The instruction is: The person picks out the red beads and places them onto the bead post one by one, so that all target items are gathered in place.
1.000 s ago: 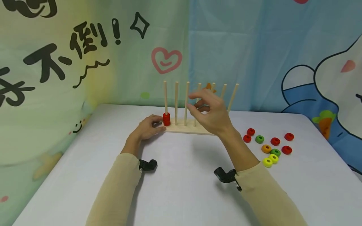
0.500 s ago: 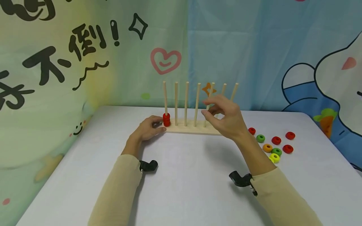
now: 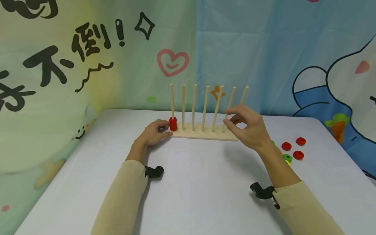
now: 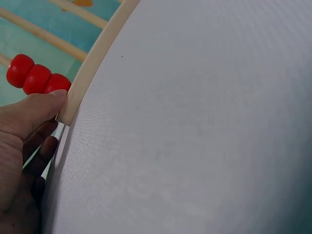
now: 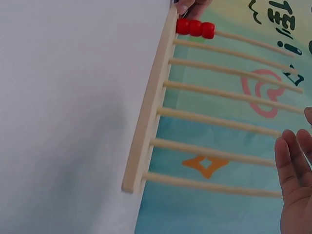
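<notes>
A wooden peg rack (image 3: 202, 133) stands at the back of the table, with several upright pegs in its base. Three red beads (image 4: 36, 75) are stacked on its leftmost peg. My left hand (image 3: 154, 133) holds the left end of the base; in the left wrist view its thumb lies on the edge beside the lowest bead. Near the tops of the rightmost pegs hovers my right hand (image 3: 248, 127), its fingers loosely bent. In the right wrist view the right hand (image 5: 296, 180) shows nothing between its fingers.
Loose red beads (image 3: 298, 155) and a green bead (image 3: 287, 158) lie on the white table (image 3: 199, 189) to the right. My right forearm partly covers other beads there. A printed cloth (image 3: 235, 49) hangs behind the table.
My right hand has moved rightward along the pegs, from the middle ones to the right end, and slightly lower. The left hand and the red beads on the peg stay in place.
</notes>
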Motion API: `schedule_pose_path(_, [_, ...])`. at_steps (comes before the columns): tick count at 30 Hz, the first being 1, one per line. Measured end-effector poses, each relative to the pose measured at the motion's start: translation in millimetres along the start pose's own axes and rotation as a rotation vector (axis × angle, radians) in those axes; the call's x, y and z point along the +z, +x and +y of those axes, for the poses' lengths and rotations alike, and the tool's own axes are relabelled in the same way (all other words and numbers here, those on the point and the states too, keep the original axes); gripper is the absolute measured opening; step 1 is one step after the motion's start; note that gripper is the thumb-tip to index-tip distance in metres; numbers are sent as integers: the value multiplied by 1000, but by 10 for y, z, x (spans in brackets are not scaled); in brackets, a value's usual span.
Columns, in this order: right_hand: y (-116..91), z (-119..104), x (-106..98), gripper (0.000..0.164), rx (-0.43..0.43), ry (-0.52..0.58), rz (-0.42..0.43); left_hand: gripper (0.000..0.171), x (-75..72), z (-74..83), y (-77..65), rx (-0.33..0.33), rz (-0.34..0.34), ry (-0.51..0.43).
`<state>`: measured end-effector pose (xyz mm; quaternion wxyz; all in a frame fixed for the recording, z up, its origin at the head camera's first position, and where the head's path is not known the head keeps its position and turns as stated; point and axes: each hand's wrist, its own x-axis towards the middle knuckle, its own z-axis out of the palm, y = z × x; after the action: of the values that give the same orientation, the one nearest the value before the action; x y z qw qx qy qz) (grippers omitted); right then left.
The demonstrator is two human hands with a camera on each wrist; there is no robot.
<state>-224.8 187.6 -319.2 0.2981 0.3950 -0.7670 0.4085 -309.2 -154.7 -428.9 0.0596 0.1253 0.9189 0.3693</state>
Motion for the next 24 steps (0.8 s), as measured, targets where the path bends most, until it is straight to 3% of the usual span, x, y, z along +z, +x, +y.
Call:
schedule_pose_path(16, [-332,6,-384,31,182,-170,-32,55,17,-17,14,13,-18,-27])
schedule_pose_path(24, [-420,75,-560,36,163,-201,-35,54,-4,-17,14,-25,-14,-54])
